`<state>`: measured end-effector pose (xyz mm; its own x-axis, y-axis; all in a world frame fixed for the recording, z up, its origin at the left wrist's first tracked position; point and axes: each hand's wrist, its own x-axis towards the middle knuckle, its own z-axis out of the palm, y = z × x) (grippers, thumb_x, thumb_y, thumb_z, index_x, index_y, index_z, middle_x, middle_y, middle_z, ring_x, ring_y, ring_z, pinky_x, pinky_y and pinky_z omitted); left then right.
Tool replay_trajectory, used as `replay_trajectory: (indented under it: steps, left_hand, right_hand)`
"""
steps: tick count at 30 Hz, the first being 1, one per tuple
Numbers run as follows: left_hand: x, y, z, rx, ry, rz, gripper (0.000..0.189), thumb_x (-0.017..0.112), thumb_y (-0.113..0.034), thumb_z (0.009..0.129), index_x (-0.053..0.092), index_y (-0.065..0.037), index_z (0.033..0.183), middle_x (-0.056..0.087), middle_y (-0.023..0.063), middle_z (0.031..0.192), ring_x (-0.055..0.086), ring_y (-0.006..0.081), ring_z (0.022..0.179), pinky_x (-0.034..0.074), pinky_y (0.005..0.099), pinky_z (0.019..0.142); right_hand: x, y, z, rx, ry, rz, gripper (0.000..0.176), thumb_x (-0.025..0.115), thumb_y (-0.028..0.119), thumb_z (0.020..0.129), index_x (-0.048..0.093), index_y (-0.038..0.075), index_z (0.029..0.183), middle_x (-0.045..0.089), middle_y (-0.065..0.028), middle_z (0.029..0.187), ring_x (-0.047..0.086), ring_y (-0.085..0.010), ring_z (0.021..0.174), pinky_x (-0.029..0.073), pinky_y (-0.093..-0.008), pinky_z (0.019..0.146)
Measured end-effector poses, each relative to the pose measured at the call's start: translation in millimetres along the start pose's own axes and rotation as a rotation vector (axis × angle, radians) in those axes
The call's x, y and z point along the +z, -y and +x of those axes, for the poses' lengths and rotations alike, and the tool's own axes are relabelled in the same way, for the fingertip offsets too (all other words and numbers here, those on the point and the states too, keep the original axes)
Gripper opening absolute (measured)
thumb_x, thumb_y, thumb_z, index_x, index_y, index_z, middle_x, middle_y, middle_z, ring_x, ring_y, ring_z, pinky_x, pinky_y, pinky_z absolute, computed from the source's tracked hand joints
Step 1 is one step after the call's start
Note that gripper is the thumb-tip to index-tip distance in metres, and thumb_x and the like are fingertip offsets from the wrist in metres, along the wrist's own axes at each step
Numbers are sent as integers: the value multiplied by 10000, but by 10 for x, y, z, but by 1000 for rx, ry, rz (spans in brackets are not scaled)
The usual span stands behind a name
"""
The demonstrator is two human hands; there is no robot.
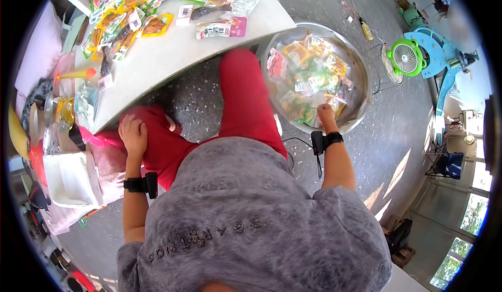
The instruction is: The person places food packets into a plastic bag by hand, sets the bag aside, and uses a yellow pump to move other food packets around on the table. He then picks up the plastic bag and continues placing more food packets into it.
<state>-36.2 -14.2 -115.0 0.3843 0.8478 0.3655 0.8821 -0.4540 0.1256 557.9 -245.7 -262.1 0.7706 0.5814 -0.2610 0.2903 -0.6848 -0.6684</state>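
My right hand [326,115] is at the near side of a large round metal basin [361,90], its fingers curled in against the packets. Whatever those fingers grip is hidden from me. The basin holds a heap of small sealed snack packets [316,77] in clear, green, yellow and red wrapping. My left hand [135,134] lies on my left leg in red trousers [157,161], fingers stretched out and holding nothing. More snack packets [130,4] are piled on the white table [183,56], with a few lying apart near its right side.
A green fan [407,58] stands by a blue chair [434,49] at the right. An orange-tipped yellow object [78,74] lies at the table's left edge, above a white foam box [70,179]. A cable [299,141] hangs near my right wrist.
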Motion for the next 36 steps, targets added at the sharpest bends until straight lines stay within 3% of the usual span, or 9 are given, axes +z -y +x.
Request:
replay_trajectory:
  steps: [2,6,8,14,18,20,23,28,36]
  left_hand:
    - [1,-1,-18,0,10,4,121,552,-133,684,539,-94,798,501,73,1043,402,251,1072,250,397,914]
    - [-21,-15,7,-1,40,28,120,540,-136,702,533,-80,808,496,77,1064,396,251,1082,255,383,916]
    - [-20,-17,17,-6,49,41,119,535,-136,709,531,-73,811,496,78,1070,394,252,1085,258,377,917]
    - [21,-15,16,-15,12,11,115,556,-131,681,536,-95,789,501,76,1039,398,255,1076,253,402,913]
    - [11,-38,17,-7,-13,8,106,555,-125,673,541,-93,773,510,75,1012,410,258,1058,259,414,905]
    - [-28,-58,31,-19,-34,3,105,554,-119,660,546,-91,761,518,74,988,421,260,1042,266,420,897]
    - [-72,-61,23,-57,-60,-34,108,557,-122,653,547,-88,755,521,73,983,428,261,1034,269,414,896]
    - [-170,75,-93,-163,-185,-176,184,556,-97,663,531,-54,840,508,119,992,440,291,1009,326,393,862]
    - [-1087,1298,-607,-417,-436,274,276,522,-112,706,504,17,949,500,208,966,456,370,910,364,417,802]
  right_hand:
    - [-308,15,89,-19,-53,34,135,529,164,715,555,32,719,552,-49,604,524,-124,489,417,-255,459]
    - [-936,-11,304,-235,-372,-371,169,482,207,750,552,55,773,581,-160,721,569,-301,664,442,-387,601]
    - [-1167,352,111,-112,-437,-582,173,428,208,777,516,63,809,569,-177,808,536,-366,783,426,-440,668]
    - [-1057,365,-131,105,-299,-703,188,396,145,764,524,67,877,574,-169,873,549,-341,838,448,-416,699]
    - [-465,229,-71,-137,-187,-557,199,398,140,747,543,43,844,569,-217,800,550,-370,768,435,-435,673]
    - [-160,496,-91,-161,-144,-465,173,396,148,746,520,42,803,561,-205,790,526,-378,758,410,-448,661]
    - [202,955,-116,-449,-72,-311,151,443,131,742,541,38,809,561,-190,756,540,-354,721,424,-404,636]
    - [525,2056,-392,-701,43,-52,151,453,72,749,542,-7,842,555,-180,783,543,-311,731,425,-350,649]
    - [1030,2975,-806,-1070,54,128,117,509,28,703,521,-7,814,542,-165,812,515,-310,767,417,-358,699]
